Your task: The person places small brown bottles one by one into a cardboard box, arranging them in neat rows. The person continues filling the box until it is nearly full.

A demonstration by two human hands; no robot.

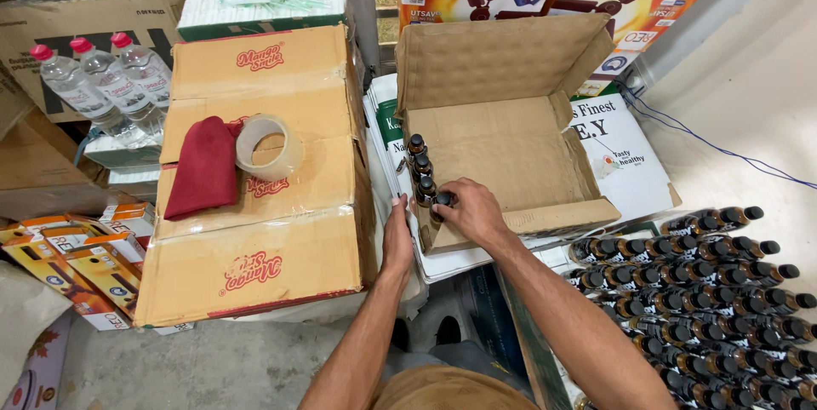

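Right hand is down in the near-left corner of the open cardboard box, fingers curled around a small dark bottle with a black cap, setting it upright at the near end of a row. The row of bottles stands along the box's left wall, three already upright, touching one another. Left hand rests flat against the outside of that left wall, fingers straight and holding nothing, just steadying the box.

Rest of the box floor is bare cardboard, flaps folded out. The box sits on a stack of printed flat cartons.

Step in hand, by my read: placing the fourth bottle of the first row. Next move calls for letting go with the bottle snug against its neighbour and upright, then reaching right to the batch of lying bottles for another.

To the left, apart from the work: a larger closed carton with a roll of tape and a red cloth on top, touching each other. Water bottles stand behind it.
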